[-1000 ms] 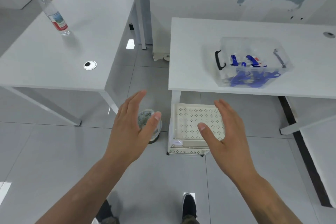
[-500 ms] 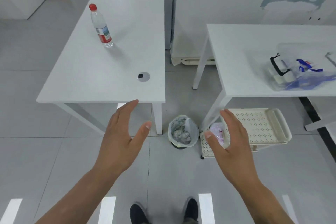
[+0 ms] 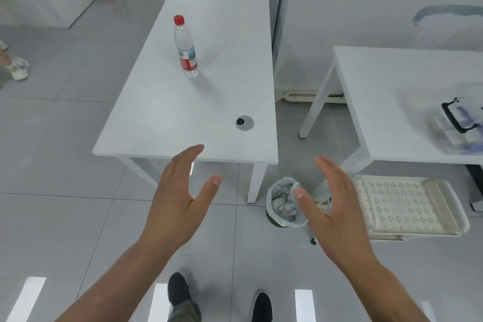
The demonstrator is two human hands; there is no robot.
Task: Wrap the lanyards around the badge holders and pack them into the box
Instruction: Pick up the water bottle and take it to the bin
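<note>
Both the left hand [image 3: 173, 202] and the right hand [image 3: 333, 208] hang spread and empty above the floor. The clear plastic box with a black handle [image 3: 456, 123], blurred at the picture's right edge, lies far right of both. A good start means turning toward it squarely before reaching in.

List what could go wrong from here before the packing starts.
1. Both the left hand and the right hand are empty and held over the floor, while the clear box sits at the frame's right edge, blurred; a reach for it now may miss.
2. The bin and the stacked trays stand on the floor by the right table's leg, likely trip hazards.
</note>
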